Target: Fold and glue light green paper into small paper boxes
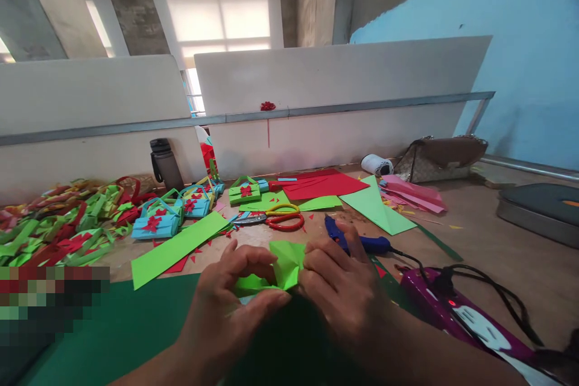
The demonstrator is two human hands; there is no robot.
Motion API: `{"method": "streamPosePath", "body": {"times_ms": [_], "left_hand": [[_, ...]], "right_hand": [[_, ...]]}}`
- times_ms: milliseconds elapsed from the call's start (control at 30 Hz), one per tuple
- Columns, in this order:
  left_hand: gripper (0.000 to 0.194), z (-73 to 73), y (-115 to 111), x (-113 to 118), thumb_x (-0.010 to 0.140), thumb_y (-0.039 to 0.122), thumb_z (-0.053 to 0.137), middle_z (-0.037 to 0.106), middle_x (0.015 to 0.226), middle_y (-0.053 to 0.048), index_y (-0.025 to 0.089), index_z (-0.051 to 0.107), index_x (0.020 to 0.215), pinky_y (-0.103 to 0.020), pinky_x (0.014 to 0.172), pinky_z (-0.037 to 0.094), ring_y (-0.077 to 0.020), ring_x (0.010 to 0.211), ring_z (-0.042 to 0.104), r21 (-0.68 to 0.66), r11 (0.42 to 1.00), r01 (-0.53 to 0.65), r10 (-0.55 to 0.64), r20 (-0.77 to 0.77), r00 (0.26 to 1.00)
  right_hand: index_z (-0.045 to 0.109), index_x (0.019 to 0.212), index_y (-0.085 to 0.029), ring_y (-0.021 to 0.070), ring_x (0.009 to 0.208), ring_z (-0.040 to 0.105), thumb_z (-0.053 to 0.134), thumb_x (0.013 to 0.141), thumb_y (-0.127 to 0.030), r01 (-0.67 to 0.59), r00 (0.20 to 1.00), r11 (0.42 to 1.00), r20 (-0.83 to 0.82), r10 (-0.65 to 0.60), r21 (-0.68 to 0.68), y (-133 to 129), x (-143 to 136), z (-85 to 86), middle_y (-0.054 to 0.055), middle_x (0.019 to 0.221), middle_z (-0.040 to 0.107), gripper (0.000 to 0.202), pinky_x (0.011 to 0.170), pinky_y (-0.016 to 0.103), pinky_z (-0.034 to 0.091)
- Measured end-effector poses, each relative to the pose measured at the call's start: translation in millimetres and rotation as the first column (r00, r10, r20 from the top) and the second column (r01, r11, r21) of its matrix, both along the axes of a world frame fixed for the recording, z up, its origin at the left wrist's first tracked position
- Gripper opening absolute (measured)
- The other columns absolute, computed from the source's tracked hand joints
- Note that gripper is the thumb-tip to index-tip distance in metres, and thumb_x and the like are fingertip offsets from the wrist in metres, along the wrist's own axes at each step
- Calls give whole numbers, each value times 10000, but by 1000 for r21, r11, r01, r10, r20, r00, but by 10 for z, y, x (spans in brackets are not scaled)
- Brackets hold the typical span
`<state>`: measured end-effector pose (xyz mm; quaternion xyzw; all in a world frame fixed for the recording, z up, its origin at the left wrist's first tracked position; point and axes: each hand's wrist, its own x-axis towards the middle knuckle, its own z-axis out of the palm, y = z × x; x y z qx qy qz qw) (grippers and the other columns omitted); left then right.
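Note:
Between my two hands is a folded piece of light green paper [286, 262], held above a dark green mat [149, 313]. My left hand [239, 295] pinches its left side between thumb and fingers. With curled fingers, my right hand [337, 280] grips the right side, hiding part of the paper. Just beyond the right hand lies a blue glue gun [373, 245] with a black cord. Scissors with red and yellow handles [284, 217] rest a little farther back. A long light green paper strip [176, 250] lies to the left of my hands.
Small paper bags, one blue [157, 226] and one green [245, 193], stand at the back. Paper pieces heap up at left. Red sheets [325, 184] lie behind the scissors. A purple power strip [465, 313], dark bottle [166, 166], handbag [441, 160] and dark case [540, 214] are around.

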<state>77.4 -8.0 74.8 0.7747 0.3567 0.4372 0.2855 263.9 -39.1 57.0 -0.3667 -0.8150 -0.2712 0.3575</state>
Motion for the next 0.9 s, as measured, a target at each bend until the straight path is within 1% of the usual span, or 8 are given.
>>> {"method": "streamPosePath", "body": {"times_ms": [67, 100, 200, 300, 533, 667, 733, 900], "left_hand": [[146, 83, 23, 1, 725, 302, 650, 693, 770, -16, 182, 629, 806, -251, 645, 511, -163, 718, 638, -217, 975, 53, -49, 25, 998], [181, 116, 37, 4, 734, 321, 636, 688, 742, -16, 171, 613, 834, -231, 599, 505, -148, 674, 630, -331, 940, 82, -67, 58, 996], [217, 162, 66, 13, 696, 254, 652, 657, 649, 14, 156, 569, 870, -191, 549, 484, -108, 584, 593, -487, 865, 122, -65, 134, 989], [239, 161, 70, 21, 648, 177, 662, 629, 626, 30, 149, 563, 864, -178, 533, 474, -93, 563, 570, -494, 862, 109, -36, 154, 987], [206, 126, 69, 16, 653, 143, 654, 605, 617, 37, 148, 595, 850, -167, 518, 465, -82, 555, 542, -417, 907, 57, 6, 148, 989], [202, 55, 74, -7, 672, 154, 667, 607, 635, 40, 156, 593, 860, -181, 526, 490, -80, 539, 550, -398, 910, 112, -27, 213, 977], [168, 29, 77, -9, 679, 159, 672, 613, 651, 36, 156, 600, 831, -182, 523, 495, -80, 535, 556, -394, 910, 127, -36, 231, 972], [19, 32, 91, 13, 688, 138, 650, 617, 675, 13, 147, 637, 696, -166, 548, 476, -90, 608, 550, -282, 956, 80, -28, 184, 983]], "right_hand": [[577, 686, -155, 190, 818, 523, 397, 850, -57, -11, 1000, 1000, 23, 11, -10, -3, 6, 8, 34, 697, 574, 263, 994, 554, 223], [584, 698, -153, 193, 828, 527, 396, 852, -57, -17, 999, 1000, 30, 17, -16, -6, 4, 12, 35, 698, 577, 262, 996, 553, 218], [598, 720, -146, 193, 836, 539, 391, 854, -58, -24, 999, 1000, 37, 25, -19, -20, -7, 18, 40, 702, 581, 262, 998, 547, 216], [605, 728, -147, 189, 829, 545, 380, 864, -59, -20, 998, 999, 59, 22, -26, -32, -11, 21, 36, 689, 578, 277, 991, 542, 227], [586, 679, -145, 180, 804, 545, 375, 860, -51, -25, 998, 999, 64, 28, -47, -13, -5, 50, 27, 678, 563, 293, 1003, 558, 220], [569, 649, -155, 170, 777, 539, 343, 866, -53, -15, 997, 999, 73, 17, -29, 3, -15, 67, 29, 683, 569, 330, 1006, 556, 232], [569, 643, -160, 168, 773, 537, 335, 873, -60, -7, 996, 1000, 89, 9, -22, 8, -19, 71, 25, 669, 561, 343, 1012, 559, 227], [565, 634, -151, 168, 797, 544, 351, 868, -46, -4, 993, 999, 119, 8, -34, 4, -14, 71, 27, 671, 561, 334, 1021, 569, 200]]}}
